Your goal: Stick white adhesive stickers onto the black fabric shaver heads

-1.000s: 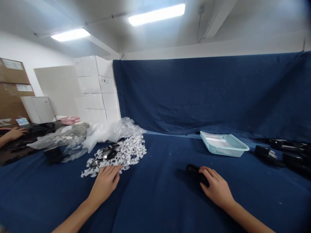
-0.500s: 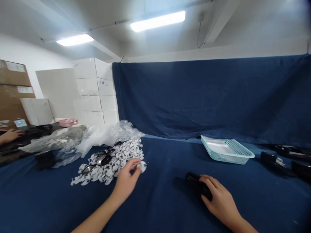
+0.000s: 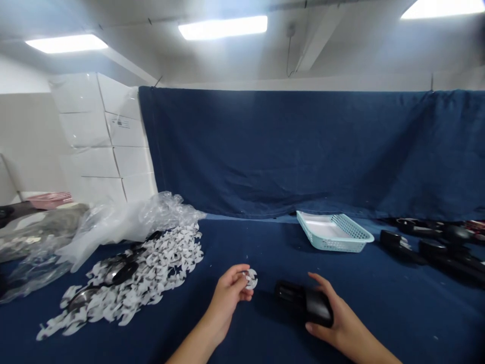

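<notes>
My left hand (image 3: 226, 298) pinches a small white round piece (image 3: 250, 278) between thumb and fingertips, held just above the blue cloth. A little to its right, my right hand (image 3: 333, 316) wraps round a black oblong object (image 3: 303, 303) and lifts it slightly off the table. The two hands are close together, the white piece a short gap from the black object's near end. To the left lies a heap of several similar white pieces (image 3: 151, 268) with shiny black and metal parts (image 3: 117, 270) on top.
Crumpled clear plastic bags (image 3: 113, 225) lie behind the heap. A light turquoise basket (image 3: 333, 231) stands at the back right. More black objects (image 3: 432, 245) lie along the right edge. White boxes (image 3: 106, 136) are stacked far left; a blue cloth (image 3: 303, 151) hangs behind.
My left hand took a white piece from the heap and carried it right, towards the black object. My right hand turned palm up under the black object. The camera swung right.
</notes>
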{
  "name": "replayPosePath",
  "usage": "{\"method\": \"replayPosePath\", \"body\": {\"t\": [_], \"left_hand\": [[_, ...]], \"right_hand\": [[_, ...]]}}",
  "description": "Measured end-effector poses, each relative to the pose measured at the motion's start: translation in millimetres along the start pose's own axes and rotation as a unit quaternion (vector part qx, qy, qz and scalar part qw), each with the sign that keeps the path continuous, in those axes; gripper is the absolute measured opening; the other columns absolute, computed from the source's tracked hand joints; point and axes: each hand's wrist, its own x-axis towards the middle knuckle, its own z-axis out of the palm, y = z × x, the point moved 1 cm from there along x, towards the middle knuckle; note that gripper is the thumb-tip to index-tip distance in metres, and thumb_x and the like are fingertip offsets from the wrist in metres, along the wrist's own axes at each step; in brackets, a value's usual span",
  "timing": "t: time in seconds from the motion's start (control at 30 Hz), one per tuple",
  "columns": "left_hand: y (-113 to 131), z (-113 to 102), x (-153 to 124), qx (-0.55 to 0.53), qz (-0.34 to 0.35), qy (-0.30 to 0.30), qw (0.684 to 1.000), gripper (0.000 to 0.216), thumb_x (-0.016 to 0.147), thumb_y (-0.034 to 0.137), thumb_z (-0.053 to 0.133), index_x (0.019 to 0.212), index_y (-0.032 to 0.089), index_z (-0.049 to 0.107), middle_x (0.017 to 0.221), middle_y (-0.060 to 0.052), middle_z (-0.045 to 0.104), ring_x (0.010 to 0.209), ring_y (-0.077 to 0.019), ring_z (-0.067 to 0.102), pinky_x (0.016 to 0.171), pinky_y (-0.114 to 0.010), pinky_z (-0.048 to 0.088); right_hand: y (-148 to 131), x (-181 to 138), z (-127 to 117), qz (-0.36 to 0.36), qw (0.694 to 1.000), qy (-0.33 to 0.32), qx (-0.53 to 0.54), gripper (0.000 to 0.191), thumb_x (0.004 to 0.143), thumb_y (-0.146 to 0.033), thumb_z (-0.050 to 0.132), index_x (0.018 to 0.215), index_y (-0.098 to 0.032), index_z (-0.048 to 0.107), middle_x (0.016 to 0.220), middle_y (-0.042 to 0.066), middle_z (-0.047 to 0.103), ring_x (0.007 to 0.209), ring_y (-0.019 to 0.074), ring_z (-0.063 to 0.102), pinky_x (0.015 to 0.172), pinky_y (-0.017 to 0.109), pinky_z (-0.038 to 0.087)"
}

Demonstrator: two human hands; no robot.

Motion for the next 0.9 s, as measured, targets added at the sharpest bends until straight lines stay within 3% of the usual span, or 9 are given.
{"method": "replayPosePath", "body": {"t": [0.13, 0.37, 0.57, 0.9], "left_hand": [[-1, -3, -1, -0.015, -0.023, -0.012, 1.0, 0.04, 0.073, 0.029, 0.071, 0.11, 0.018, 0.062, 0.094, -0.007, 0.067, 0.071, -0.0155, 0.062, 0.063, -0.028, 0.051], [-4, -4, 3, -0.019, -0.027, -0.036, 0.999, 0.044, 0.073, 0.023, 0.071, 0.115, 0.018, 0.061, 0.099, -0.009, 0.067, 0.075, -0.0158, 0.061, 0.063, -0.026, 0.05], [-7, -6, 4, -0.011, -0.026, -0.034, 0.999, 0.046, 0.07, 0.019, 0.069, 0.115, 0.019, 0.06, 0.103, -0.009, 0.065, 0.076, -0.0158, 0.061, 0.062, -0.026, 0.05], [-8, -3, 4, 0.02, 0.006, -0.045, 0.999, 0.05, 0.067, 0.013, 0.064, 0.116, 0.015, 0.058, 0.095, -0.008, 0.065, 0.075, -0.017, 0.06, 0.058, -0.026, 0.048]], "right_hand": [[-4, 1, 3, 0.005, 1.0, -0.021, 0.018, 0.081, 0.069, -0.038, 0.067, 0.143, -0.027, 0.034, 0.115, 0.008, 0.065, 0.106, 0.028, 0.064, 0.092, 0.04, 0.05], [-9, 2, 3, -0.024, 0.996, -0.086, 0.0, 0.071, 0.077, -0.037, 0.067, 0.141, -0.029, 0.037, 0.143, 0.01, 0.049, 0.13, 0.0291, 0.048, 0.109, 0.045, 0.038], [-6, 1, 2, -0.033, 0.996, -0.085, -0.022, 0.067, 0.078, -0.039, 0.068, 0.139, -0.03, 0.04, 0.141, 0.007, 0.051, 0.127, 0.0267, 0.051, 0.107, 0.041, 0.042], [-10, 2, 1, -0.025, 0.994, -0.102, -0.02, 0.068, 0.079, -0.037, 0.067, 0.139, -0.03, 0.037, 0.143, 0.006, 0.048, 0.131, 0.0253, 0.047, 0.11, 0.042, 0.038]]}}
